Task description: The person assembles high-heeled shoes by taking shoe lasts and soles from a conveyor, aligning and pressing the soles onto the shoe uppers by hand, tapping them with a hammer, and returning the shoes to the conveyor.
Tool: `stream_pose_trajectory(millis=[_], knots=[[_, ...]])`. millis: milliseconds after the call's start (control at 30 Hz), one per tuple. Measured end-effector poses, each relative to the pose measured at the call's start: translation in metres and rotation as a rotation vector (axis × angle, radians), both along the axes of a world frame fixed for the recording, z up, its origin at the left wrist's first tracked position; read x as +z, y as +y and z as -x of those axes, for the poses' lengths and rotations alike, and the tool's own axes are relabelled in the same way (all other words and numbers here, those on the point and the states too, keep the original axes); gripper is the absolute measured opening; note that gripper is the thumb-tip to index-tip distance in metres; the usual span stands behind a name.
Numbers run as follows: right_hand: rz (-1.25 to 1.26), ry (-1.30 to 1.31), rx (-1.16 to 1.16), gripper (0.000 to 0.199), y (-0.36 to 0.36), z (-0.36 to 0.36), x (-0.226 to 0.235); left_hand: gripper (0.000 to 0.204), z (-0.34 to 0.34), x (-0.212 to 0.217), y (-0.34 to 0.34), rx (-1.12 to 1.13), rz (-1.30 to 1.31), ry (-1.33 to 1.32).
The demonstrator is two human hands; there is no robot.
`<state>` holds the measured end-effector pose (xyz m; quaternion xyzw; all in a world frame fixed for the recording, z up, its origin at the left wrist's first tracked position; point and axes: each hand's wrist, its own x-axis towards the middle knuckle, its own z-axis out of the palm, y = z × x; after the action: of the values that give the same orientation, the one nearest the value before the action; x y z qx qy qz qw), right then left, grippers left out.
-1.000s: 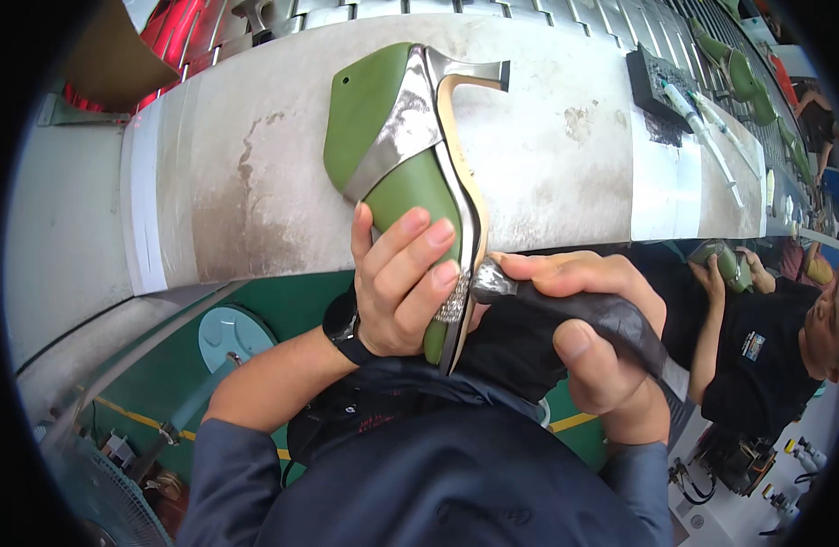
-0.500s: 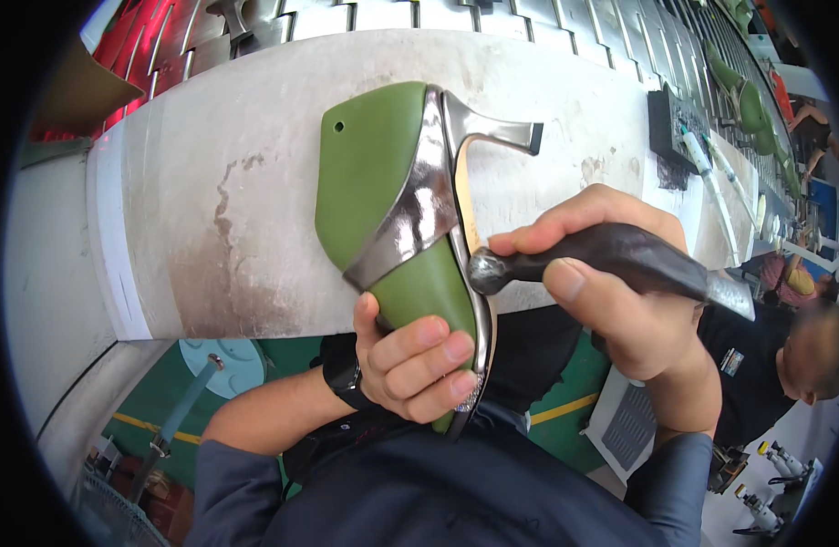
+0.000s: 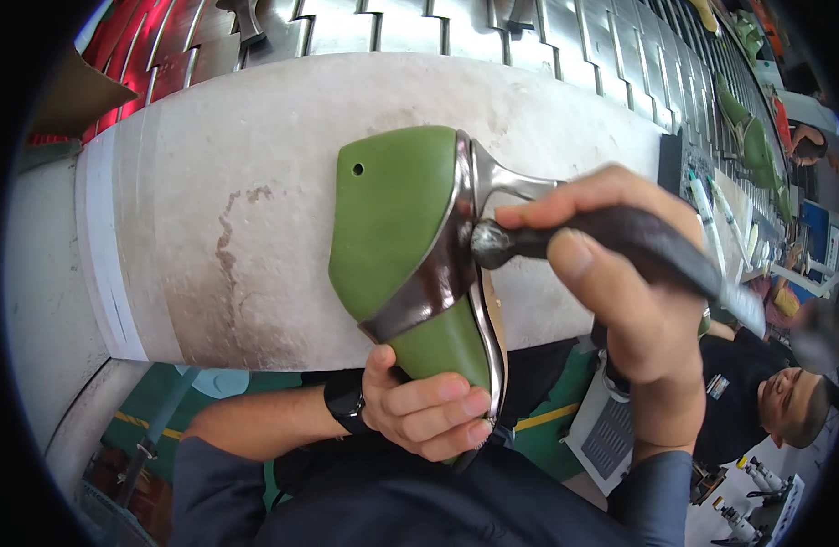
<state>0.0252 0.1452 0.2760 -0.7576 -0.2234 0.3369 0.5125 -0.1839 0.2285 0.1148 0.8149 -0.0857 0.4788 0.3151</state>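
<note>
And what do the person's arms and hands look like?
Both the left hand and right hand are gloveless. A black band, perhaps a watch, circles the left wrist. Short, dark grey-blue sleeves end near the elbows.

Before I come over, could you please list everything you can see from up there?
bench: one, whitish with brown stains, centre
last: one, green, above bench
shoe: one, metallic, fitted on last
tool: one, dark with metal ends, at shoe's edge
conveyor: one, silver, red-lit at left, top
pen-like sticks: two, mostly white, right
box: one, black, bench's right end
other lasts: several, green, upper right
panel: one, brown, upper left
round base: one, light blue, lower left
floor: one, green, yellow-lined, below
co-workers: at least two, nearest in black, right
watch: one, black, left wrist
left hand: one, bare, around last
right hand: one, bare, around tool
</note>
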Motion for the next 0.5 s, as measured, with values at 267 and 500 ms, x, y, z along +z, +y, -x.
stream_pose_trajectory(millis=[267,500], knots=[[-0.051,-0.011,0.073,0.028,-0.023,0.001,-0.012,0.047,-0.002,0.003,0.009,-0.033,-0.130,0.035],[-0.086,0.190,-0.049,0.025,-0.033,0.018,-0.010,0.073,-0.006,0.010,0.014,-0.015,-0.198,0.046]])
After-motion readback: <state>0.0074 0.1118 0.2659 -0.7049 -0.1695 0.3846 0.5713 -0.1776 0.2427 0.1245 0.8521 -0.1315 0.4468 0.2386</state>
